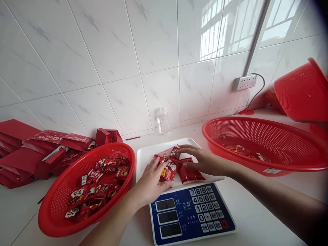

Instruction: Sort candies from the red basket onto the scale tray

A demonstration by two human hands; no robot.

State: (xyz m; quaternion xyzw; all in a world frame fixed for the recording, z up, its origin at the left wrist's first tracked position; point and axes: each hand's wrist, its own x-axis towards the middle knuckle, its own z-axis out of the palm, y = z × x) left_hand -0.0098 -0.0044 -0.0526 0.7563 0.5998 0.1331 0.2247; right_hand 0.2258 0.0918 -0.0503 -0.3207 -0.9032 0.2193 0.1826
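Several red snack packets (pixel 169 169) lie in a loose heap on the white tray of a weighing scale (pixel 143 153). My left hand (pixel 148 182) rests against the left side of the heap, fingers apart, touching the large packet with the cartoon print. From the right, my right hand (pixel 202 160) reaches over the heap with its fingers spread, near a small packet (pixel 175 152) and over a plain red packet (pixel 191 172). Parts of these packets are hidden under my fingers. The scale's blue keypad panel (pixel 188 205) faces me, its displays dim.
Left of the scale stands a red basket (pixel 48 201) holding many small packets. A larger red basket (pixel 256 124) with some packets sits at the right, another red basket (pixel 299 92) tilted behind it. Red boxes (pixel 23 160), a clear jar (pixel 163 121) and a socket strip (pixel 245 82) are along the wall.
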